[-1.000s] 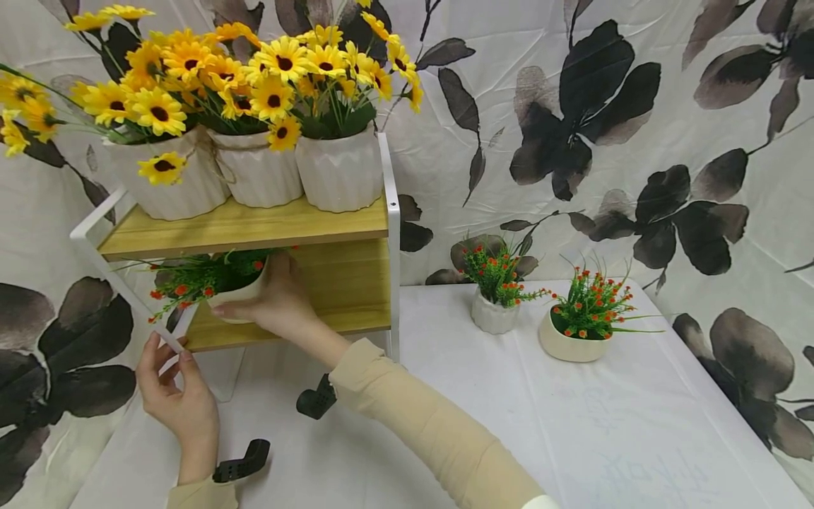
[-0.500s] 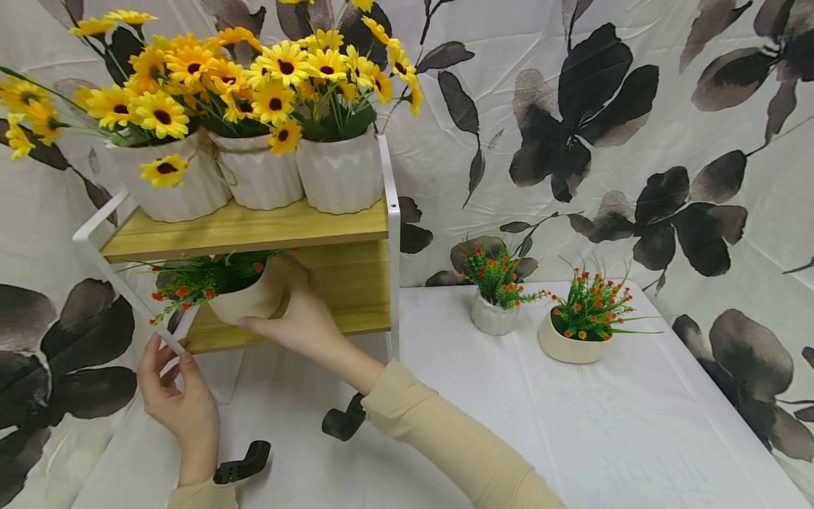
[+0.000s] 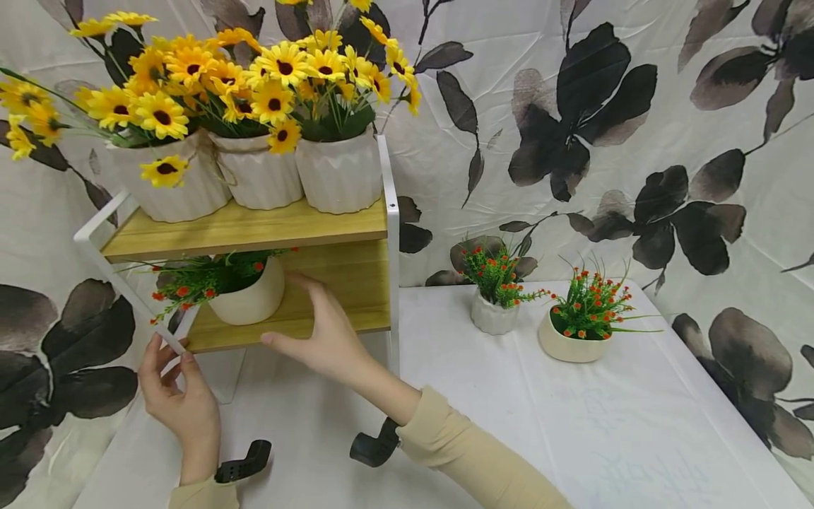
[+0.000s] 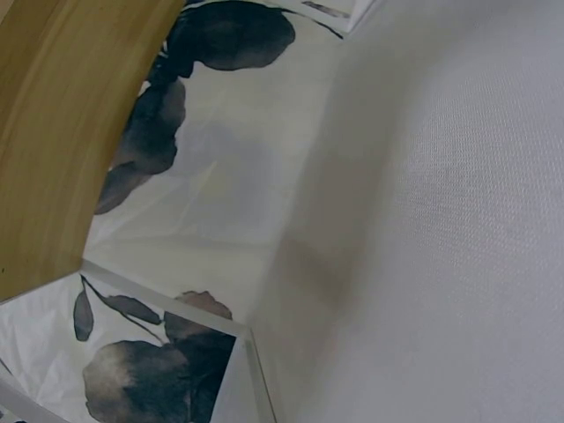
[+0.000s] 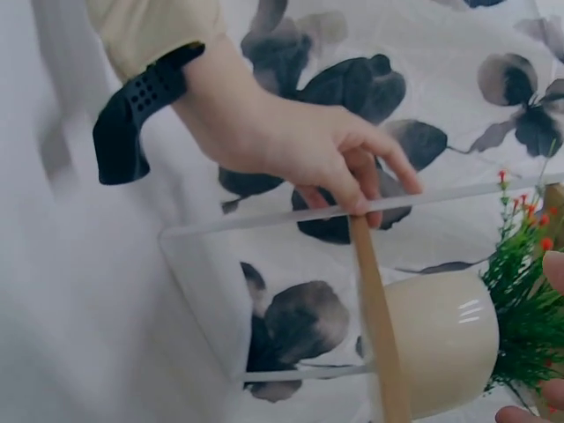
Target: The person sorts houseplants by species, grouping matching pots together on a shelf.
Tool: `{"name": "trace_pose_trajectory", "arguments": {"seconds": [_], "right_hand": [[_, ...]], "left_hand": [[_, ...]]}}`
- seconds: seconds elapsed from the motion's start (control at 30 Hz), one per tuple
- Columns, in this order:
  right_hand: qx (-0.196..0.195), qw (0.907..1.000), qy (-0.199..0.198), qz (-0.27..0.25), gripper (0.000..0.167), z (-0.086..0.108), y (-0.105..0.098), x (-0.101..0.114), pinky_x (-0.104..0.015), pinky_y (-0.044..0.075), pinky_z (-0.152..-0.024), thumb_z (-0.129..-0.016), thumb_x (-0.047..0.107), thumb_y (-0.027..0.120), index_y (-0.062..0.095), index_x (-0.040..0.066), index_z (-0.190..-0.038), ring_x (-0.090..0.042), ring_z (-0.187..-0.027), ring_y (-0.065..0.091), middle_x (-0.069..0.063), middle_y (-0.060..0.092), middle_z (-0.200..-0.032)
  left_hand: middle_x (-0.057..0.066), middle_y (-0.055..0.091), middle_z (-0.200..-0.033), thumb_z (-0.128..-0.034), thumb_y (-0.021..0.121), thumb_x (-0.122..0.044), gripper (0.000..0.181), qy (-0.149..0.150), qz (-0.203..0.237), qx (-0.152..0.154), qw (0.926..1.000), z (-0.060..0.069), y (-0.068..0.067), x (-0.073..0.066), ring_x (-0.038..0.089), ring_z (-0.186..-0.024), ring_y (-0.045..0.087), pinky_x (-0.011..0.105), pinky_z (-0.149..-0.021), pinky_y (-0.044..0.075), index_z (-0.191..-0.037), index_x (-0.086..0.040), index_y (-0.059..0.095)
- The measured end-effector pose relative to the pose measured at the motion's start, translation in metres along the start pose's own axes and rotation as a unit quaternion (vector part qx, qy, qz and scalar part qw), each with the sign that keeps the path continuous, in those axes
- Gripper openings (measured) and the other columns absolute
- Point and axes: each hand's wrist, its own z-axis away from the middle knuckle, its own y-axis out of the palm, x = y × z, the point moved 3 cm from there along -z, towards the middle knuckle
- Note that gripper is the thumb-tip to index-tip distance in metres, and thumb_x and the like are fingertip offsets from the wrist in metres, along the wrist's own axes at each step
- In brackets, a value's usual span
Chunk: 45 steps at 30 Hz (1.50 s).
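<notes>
Left hand pinches the rack's white frame near the lower board. Three sunflower pots already stand on the upper board. Below, a red-flowered pot sits at the lower board's left; its placing looks done. Right hand just beside, fingers spread, holding nothing. Farther right, ribbed pot and oval pot stand on the table, off the rack: apparently what is left.

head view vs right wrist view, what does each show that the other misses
Head only: three pots of yellow flowers on the top board, two red-flowered plants on the table. Right wrist only: dark printed petals through the side of the rack, below the lower board. Both: left hand holding the rack, the potted plant on that board, and right hand, mostly cut off in the wrist view.
</notes>
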Motion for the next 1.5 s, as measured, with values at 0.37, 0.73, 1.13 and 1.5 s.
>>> {"name": "trace_pose_trajectory", "arguments": {"seconds": [0.37, 0.73, 1.13, 1.5], "right_hand": [[0.003, 0.9986, -0.03, -0.044, 0.071, 0.035, -0.018, -0.003, -0.042, 0.031, -0.113, -0.084, 0.032, 0.072, 0.036, 0.025, -0.145, -0.008, -0.137, 0.039, 0.007, 0.045, -0.145], [-0.013, 0.9954, -0.037, -0.087, 0.065, 0.065, -0.039, -0.012, -0.052, 0.027, -0.112, -0.084, 0.025, 0.072, 0.04, 0.029, -0.14, -0.01, -0.134, 0.042, 0.006, 0.052, -0.138], [-0.065, 0.9899, -0.091, -0.088, 0.054, 0.093, -0.069, -0.034, -0.046, 0.031, -0.112, -0.084, 0.014, 0.071, 0.05, 0.017, -0.135, -0.014, -0.13, 0.048, -0.005, 0.059, -0.131], [-0.129, 0.9825, -0.082, -0.106, 0.038, 0.111, -0.116, -0.065, -0.026, 0.033, -0.112, -0.087, 0.002, 0.065, 0.059, 0.008, -0.123, -0.014, -0.122, 0.055, -0.012, 0.063, -0.122]], "left_hand": [[-0.023, 0.054, -0.108, -0.0937, 0.055, -0.001, 0.041, 0.002, 0.007, 0.004, 1.0, 0.001, 0.002, 0.001, 0.001, -0.108, 0.053, 0.018, -0.087, 0.038, -0.135, -0.001, 0.049], [-0.023, 0.054, -0.109, -0.0935, 0.055, -0.001, 0.041, 0.003, 0.003, 0.002, 1.0, 0.001, 0.001, 0.0, 0.0, -0.108, 0.053, 0.018, -0.086, 0.038, -0.134, -0.001, 0.05], [-0.023, 0.054, -0.109, -0.0937, 0.056, -0.002, 0.042, 0.002, 0.006, 0.0, 1.0, 0.001, 0.001, -0.003, 0.0, -0.108, 0.053, 0.017, -0.086, 0.038, -0.135, -0.001, 0.049], [-0.024, 0.053, -0.109, -0.094, 0.055, -0.001, 0.042, -0.005, 0.001, 0.0, 1.0, 0.001, 0.0, -0.002, 0.0, -0.109, 0.052, 0.018, -0.086, 0.037, -0.135, -0.002, 0.049]]}}
